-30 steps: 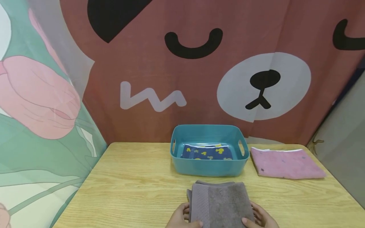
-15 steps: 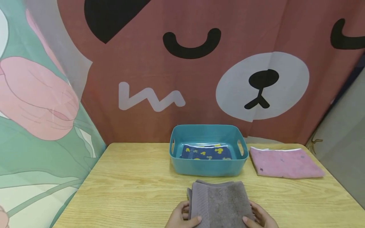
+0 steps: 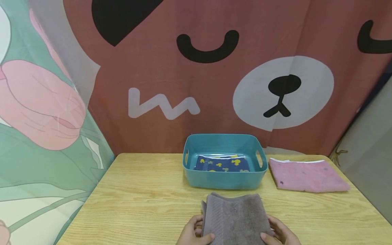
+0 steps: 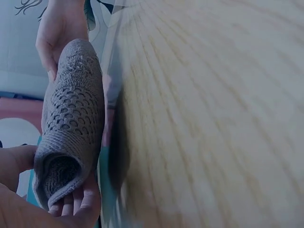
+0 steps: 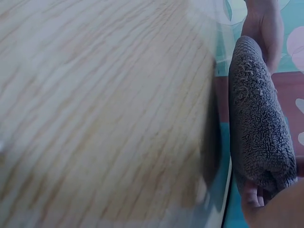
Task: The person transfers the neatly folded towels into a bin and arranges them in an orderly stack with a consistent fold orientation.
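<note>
Well, a folded grey towel (image 3: 239,217) is at the near side of the scene, a little right of centre, held between two bare hands. The left hand (image 3: 194,233) grips its left edge, thumb on the front and fingers curled behind; the right hand (image 3: 281,231) has the right edge in much the same hold. Both grips are closed on the cloth, with only its folded thickness between thumb and fingers. The wrist views show a gap under the towel — it hangs just above the wooden table (image 3: 137,197), its shadow on the wood. From the left, its layers curve round an open hollow, and a woven band crosses its face.

Beyond it, near the far edge, stands a teal basket (image 3: 223,180) with a dark blue towel (image 3: 222,164), patterned in yellow, lying inside. Just right of the basket lies a folded pink towel (image 3: 309,175). A reddish-brown curtain (image 3: 153,136) with a bear's face hangs at the far side.
</note>
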Demonstrator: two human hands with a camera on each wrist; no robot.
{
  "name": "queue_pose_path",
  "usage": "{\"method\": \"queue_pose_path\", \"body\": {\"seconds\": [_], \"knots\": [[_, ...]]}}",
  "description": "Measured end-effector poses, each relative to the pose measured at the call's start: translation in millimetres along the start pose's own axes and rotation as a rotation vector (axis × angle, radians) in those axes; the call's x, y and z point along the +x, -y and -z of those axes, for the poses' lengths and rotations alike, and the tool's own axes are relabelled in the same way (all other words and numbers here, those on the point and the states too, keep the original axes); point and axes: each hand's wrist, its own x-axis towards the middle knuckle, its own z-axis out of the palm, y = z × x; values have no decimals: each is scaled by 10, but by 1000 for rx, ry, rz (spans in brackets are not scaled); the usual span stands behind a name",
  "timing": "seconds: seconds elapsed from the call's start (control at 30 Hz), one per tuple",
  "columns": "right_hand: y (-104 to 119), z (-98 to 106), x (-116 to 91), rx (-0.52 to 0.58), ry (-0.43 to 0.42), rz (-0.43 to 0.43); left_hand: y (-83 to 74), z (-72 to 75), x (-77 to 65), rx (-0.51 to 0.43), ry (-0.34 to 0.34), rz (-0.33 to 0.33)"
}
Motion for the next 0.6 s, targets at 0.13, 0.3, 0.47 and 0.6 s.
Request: {"method": "queue_pose_path", "body": {"seconds": [0.13, 0.3, 0.47, 0.6], "knots": [[37, 20, -37, 5, 28, 31, -33, 13, -17, 32, -7, -18], [106, 32, -74, 18, 33, 13, -63, 21, -32, 45, 7, -39], [230, 38, -127, 3, 31, 18, -106, 19, -62, 36, 24, -81], [319, 40, -179, -10, 15, 42, -158, 18, -80, 21, 29, -83]]}}
